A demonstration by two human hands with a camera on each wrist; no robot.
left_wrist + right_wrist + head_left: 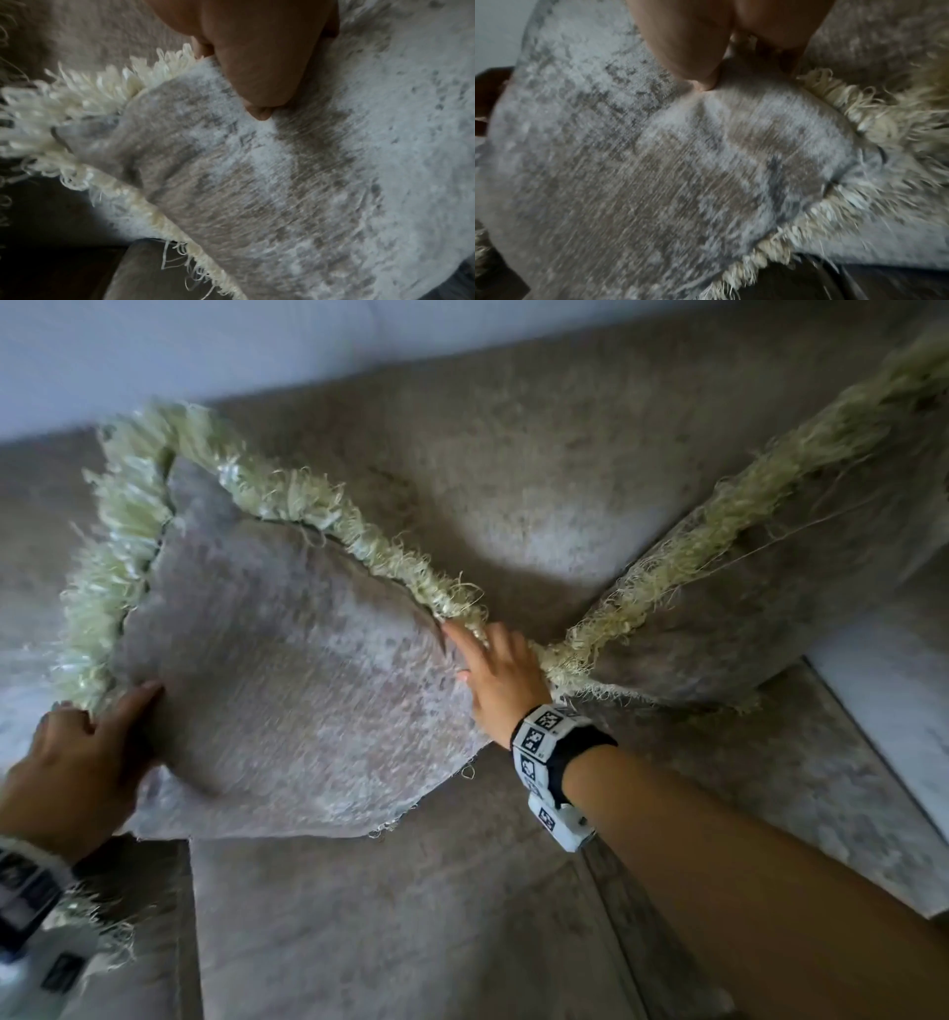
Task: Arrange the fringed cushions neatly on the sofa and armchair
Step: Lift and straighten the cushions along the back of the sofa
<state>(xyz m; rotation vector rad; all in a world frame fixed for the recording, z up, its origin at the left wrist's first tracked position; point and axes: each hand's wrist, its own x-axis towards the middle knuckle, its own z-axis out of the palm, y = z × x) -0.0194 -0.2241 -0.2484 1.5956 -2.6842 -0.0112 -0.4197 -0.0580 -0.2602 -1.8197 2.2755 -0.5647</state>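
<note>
A grey-beige cushion (287, 670) edged with cream fringe (287, 500) stands tilted on the sofa seat (411, 916), in front of the backrest (513, 454). My left hand (77, 752) grips its lower left corner, thumb on the front face and fingers behind the fringe. My right hand (498, 670) holds its right corner, thumb on the front and fingers over the fringe. Both wrist views are filled by the cushion (282, 182) (680, 182), with a thumb of the left hand (257, 50) and of the right hand (706, 40) pressed into the fabric. A second fringed cushion (770, 588) leans against the backrest at right, its corner touching my right hand.
The sofa is covered in the same mottled grey-beige fabric. A pale flat surface (883, 711) lies beyond the sofa's right edge. Loose fringe strands (102, 916) hang below my left wrist. A pale wall (154, 351) rises behind the backrest.
</note>
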